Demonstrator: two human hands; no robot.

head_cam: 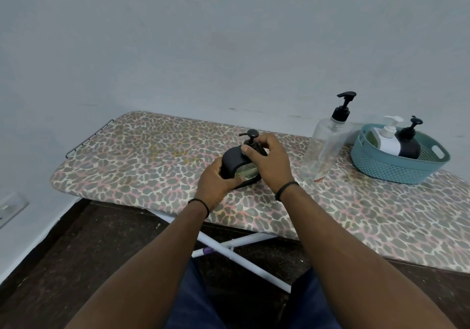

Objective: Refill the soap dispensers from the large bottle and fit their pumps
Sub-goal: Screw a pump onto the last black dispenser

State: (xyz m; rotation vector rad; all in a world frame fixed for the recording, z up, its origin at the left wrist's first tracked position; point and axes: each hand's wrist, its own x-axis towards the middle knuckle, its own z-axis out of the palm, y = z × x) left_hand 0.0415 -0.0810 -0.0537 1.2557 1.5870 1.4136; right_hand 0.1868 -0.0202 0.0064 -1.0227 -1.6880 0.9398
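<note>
The left hand point(216, 178) grips the black dispenser point(235, 162) to steady it on the board point(142, 155), left of the large bottle point(324, 148). The right hand point(267, 160) has its fingers point(248, 148) curled round the pump point(251, 138) collar, likely screwing it. Basket point(396, 173) beyond the bottle holds two more.

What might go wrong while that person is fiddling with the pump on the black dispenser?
The black dispenser sits tilted on the soft ironing board; if the left hand loosens while the right hand works the pump, soap could spill. A right elbow swing might topple the tall clear bottle.
</note>
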